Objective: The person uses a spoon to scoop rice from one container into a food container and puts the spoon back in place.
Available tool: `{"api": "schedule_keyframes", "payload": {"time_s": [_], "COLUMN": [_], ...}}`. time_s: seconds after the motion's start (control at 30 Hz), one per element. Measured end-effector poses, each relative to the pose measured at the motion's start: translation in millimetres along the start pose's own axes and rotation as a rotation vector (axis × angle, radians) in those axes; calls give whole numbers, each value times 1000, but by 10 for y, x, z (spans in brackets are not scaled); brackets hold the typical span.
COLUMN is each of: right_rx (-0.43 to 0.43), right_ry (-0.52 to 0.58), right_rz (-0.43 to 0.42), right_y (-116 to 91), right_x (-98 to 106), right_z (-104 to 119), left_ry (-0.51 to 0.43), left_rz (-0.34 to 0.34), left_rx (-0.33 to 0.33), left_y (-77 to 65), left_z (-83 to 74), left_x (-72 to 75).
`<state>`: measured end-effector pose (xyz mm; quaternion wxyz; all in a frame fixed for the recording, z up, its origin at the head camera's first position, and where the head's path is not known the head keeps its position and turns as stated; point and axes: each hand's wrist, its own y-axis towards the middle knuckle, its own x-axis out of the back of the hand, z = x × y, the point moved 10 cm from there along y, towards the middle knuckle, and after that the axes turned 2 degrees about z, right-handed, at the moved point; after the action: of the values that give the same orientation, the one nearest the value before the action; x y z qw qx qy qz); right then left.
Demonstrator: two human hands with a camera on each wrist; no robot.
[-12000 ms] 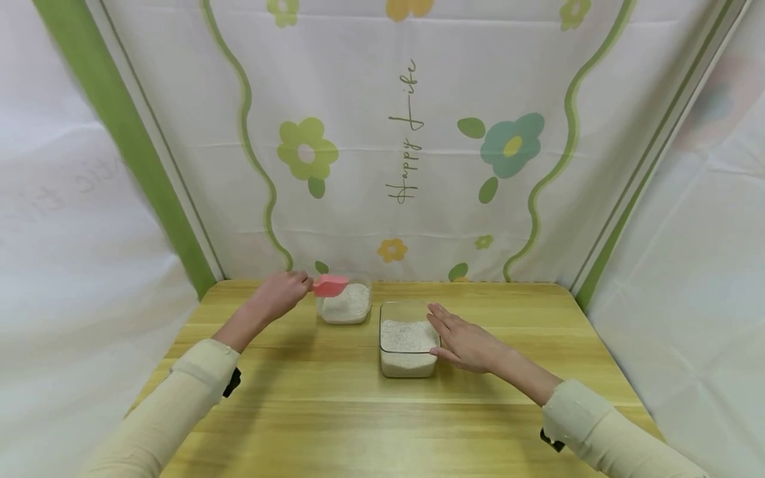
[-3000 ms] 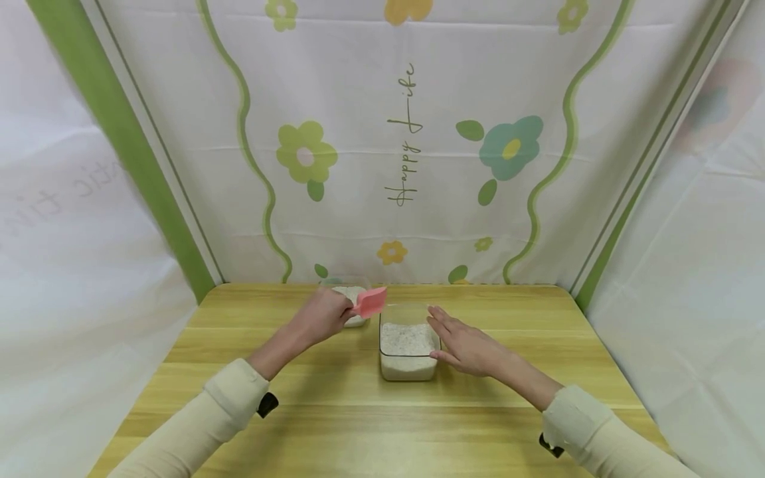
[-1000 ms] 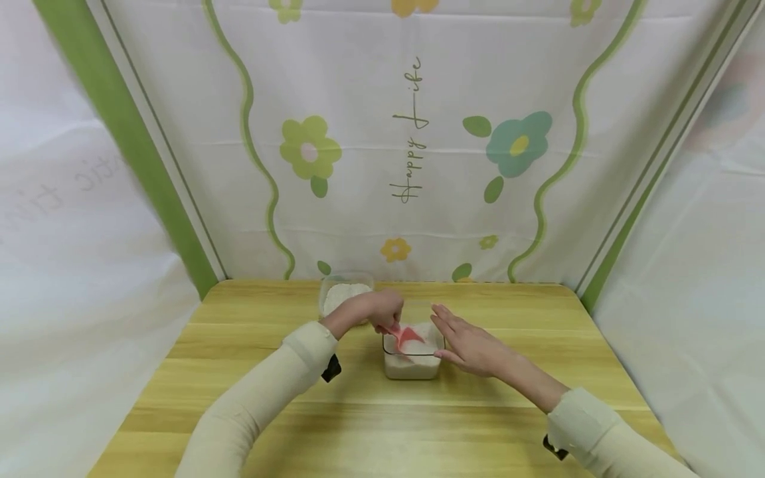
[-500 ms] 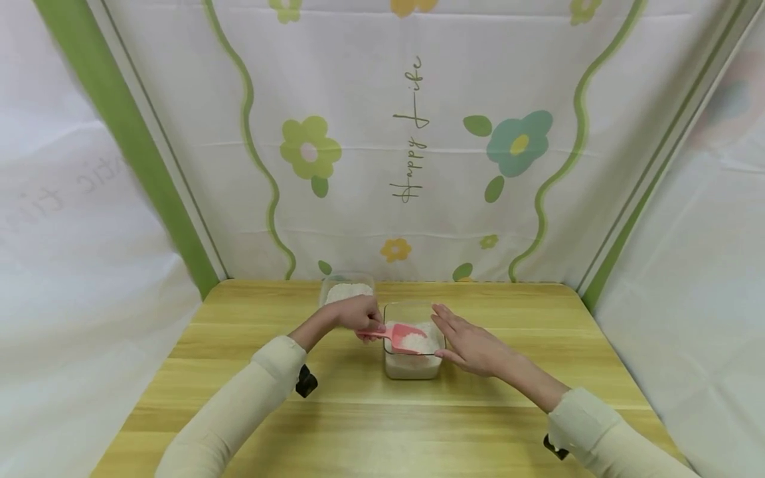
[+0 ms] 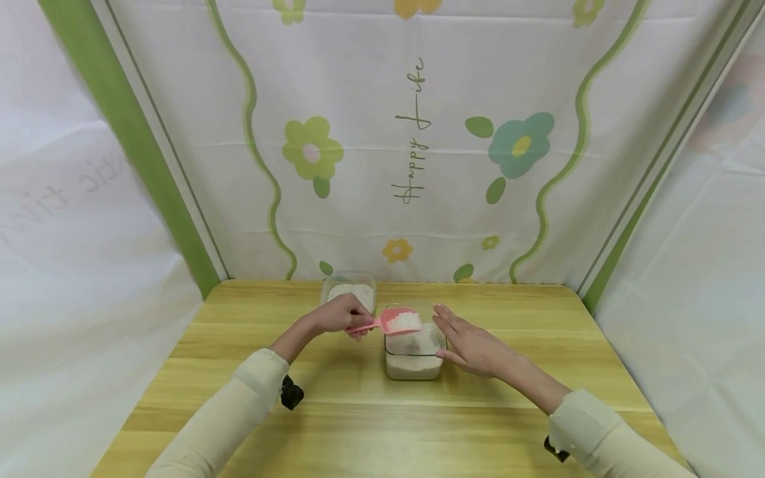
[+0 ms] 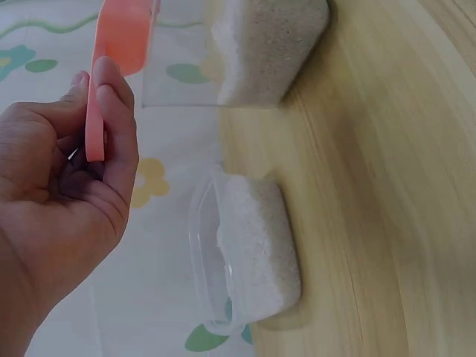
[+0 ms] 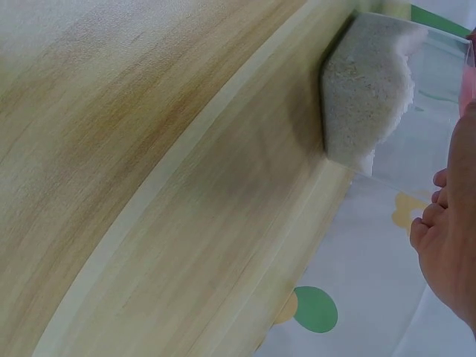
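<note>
My left hand (image 5: pixel 342 315) grips the handle of a pink scoop (image 5: pixel 388 324), whose bowl carries a heap of white grains. The scoop is above the left part of a clear square container (image 5: pixel 414 366), partly filled with whitish grainy stuff. In the left wrist view, thumb and fingers pinch the scoop's handle (image 6: pixel 95 123). My right hand (image 5: pixel 478 346) lies with straight fingers against the right rim of that container. A smaller clear tub (image 5: pixel 349 285), also holding white grains, stands behind the left hand, which partly hides it in the head view.
A wooden table (image 5: pixel 382 425) carries both containers, the tub near its back edge. Behind it hangs a white curtain (image 5: pixel 370 172) with printed flowers, and white cloth panels (image 5: pixel 78 265) close in both sides.
The left hand brought the scoop from near the tub down into the square container, then raised it with white grains and drew slightly left. The right hand has stayed at the rim.
</note>
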<state>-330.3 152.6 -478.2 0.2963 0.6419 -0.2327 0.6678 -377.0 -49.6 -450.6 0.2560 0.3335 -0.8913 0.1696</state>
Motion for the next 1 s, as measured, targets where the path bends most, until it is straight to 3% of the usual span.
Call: {"api": "schedule_keyframes", "payload": {"time_s": [0.47,0.8,1.0], "right_rx": [-2,8,15], "right_ry": [2,0,7], "right_rz": [-8,-9,-24], "right_y": [-9,-7,-6], "right_x": [27,24,42], "right_z": [6,4,25], "left_ry": [-128,-129,-54], "left_rz": [-137,-265,-342], "left_rx": [-5,104,166], "left_y": [-326,-629,-827], "left_z": [60,317,471], "left_x": [408,707,844]}}
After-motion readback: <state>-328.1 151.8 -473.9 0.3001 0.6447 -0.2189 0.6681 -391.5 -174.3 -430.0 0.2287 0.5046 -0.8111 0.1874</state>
